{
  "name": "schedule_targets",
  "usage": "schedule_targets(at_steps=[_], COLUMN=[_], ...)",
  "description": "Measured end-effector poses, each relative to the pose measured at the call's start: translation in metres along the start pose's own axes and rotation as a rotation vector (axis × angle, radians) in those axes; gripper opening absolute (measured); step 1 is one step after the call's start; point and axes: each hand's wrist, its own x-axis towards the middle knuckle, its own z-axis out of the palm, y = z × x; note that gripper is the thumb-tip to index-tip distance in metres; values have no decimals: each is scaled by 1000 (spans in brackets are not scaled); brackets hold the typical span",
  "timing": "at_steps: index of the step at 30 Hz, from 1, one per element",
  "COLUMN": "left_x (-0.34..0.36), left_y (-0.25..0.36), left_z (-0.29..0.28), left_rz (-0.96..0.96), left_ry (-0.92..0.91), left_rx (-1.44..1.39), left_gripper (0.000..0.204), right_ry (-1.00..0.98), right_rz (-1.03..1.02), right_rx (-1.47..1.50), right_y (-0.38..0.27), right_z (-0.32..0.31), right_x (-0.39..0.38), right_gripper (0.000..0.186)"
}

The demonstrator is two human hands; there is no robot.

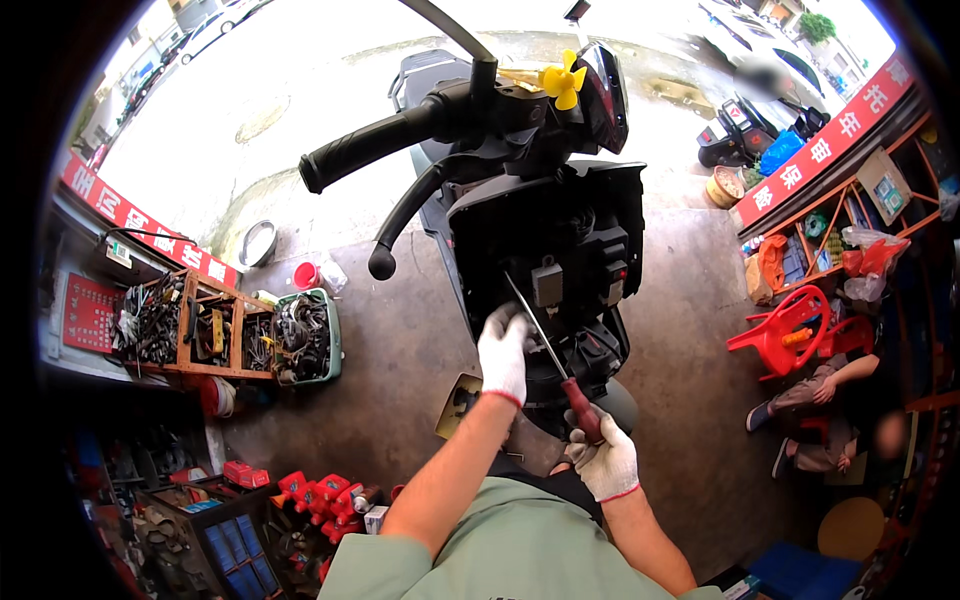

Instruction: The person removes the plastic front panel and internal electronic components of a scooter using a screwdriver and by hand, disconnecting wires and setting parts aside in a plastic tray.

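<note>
Workshop floor (690,390) below — screwdriver (580,405) in right hand (606,460)

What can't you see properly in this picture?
All in the head view:
Left hand: its fingertips are blurred.
Screwdriver: shadow inside the black scooter hides whether its tip touches anything.
Red handle: its lower part is partly covered by the gloved right hand.
Black rod: the top edge cuts it off.
</note>
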Motion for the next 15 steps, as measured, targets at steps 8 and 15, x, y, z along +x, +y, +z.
schedule_targets(at_steps=[8, 15], left_x=[76, 76], left_y=[19, 26], left_z=[10, 29], left_rz=[-133, -208], left_ry=[214, 246], left_rx=[-247, -402], left_gripper=[25, 18], right_ry=[10, 47], right_rz=[29, -23], right_rx=[-88, -26], right_y=[0, 1], right_z=[11, 17], right_x=[-2, -2], right_gripper=[31, 33])
